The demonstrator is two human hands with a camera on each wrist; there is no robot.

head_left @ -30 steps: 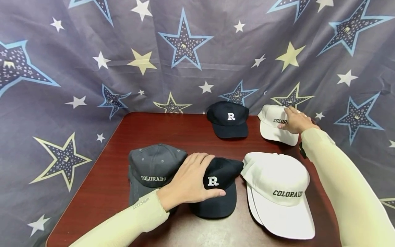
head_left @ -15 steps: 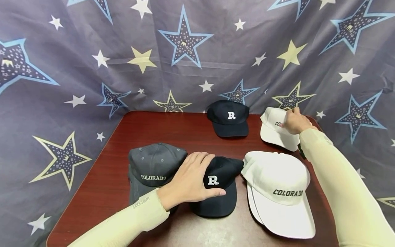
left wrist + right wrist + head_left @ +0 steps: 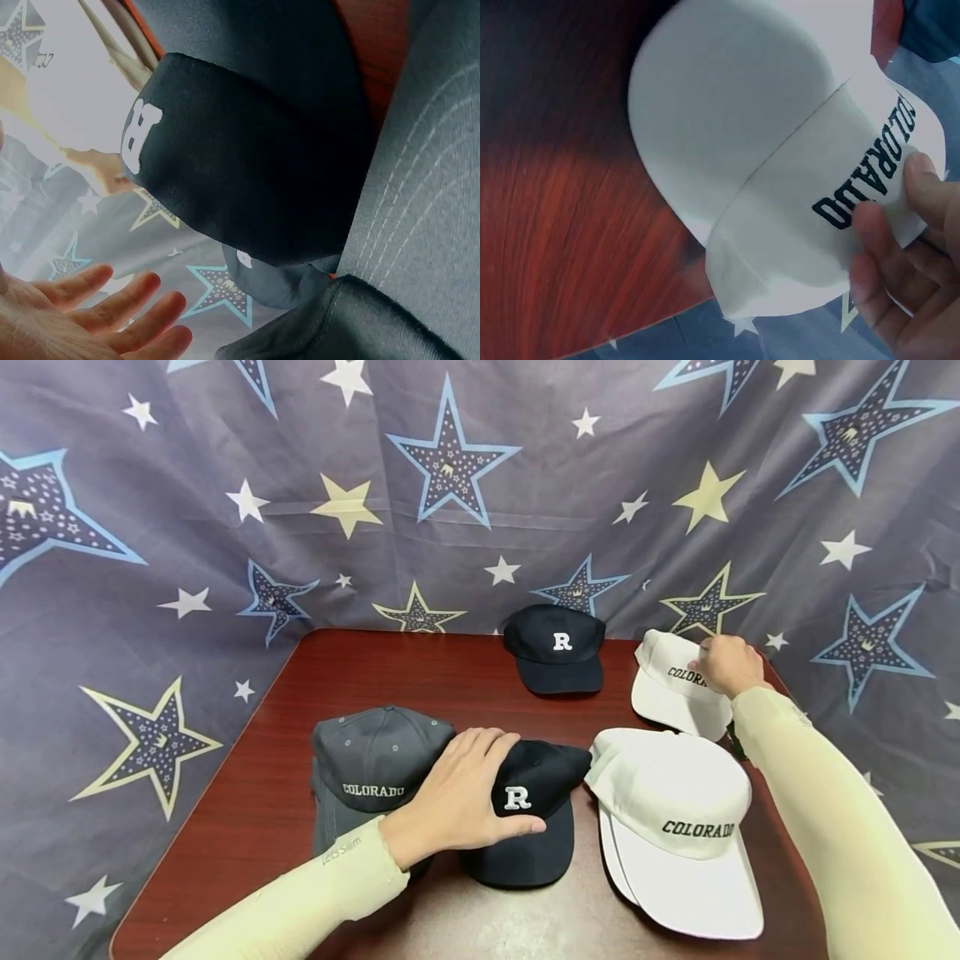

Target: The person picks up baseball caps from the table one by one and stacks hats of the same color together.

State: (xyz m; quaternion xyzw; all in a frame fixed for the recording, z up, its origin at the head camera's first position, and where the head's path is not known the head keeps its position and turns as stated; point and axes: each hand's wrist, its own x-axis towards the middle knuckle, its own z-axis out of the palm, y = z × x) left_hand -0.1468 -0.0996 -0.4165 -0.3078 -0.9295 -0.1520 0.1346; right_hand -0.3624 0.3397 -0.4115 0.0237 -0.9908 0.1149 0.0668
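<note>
At the far right of the table, my right hand (image 3: 735,667) grips the crown of a white baseball cap (image 3: 670,700) lettered COLORADO. The right wrist view has the fingers (image 3: 877,232) curled at the crown beside the lettering, brim pointing away from them. My left hand (image 3: 459,795) is over the near black cap (image 3: 536,858) with the white R, thumb out in front and fingers extended. From the left wrist, those fingers (image 3: 142,304) look straight and overlap no cap. A grey COLORADO cap (image 3: 382,747) lies left of the black one, its brim partly hidden by the left arm.
Stacked white caps (image 3: 671,793) stand at the front right, close before the gripped cap. A dark R cap (image 3: 558,660) sits at the back, left of it. The reddish table (image 3: 397,672) ends at a star-patterned cloth (image 3: 420,556) behind.
The right hand has moved the far white cap toward the table's front and slightly right, closer to the near white caps. My left hand has stayed in place.
</note>
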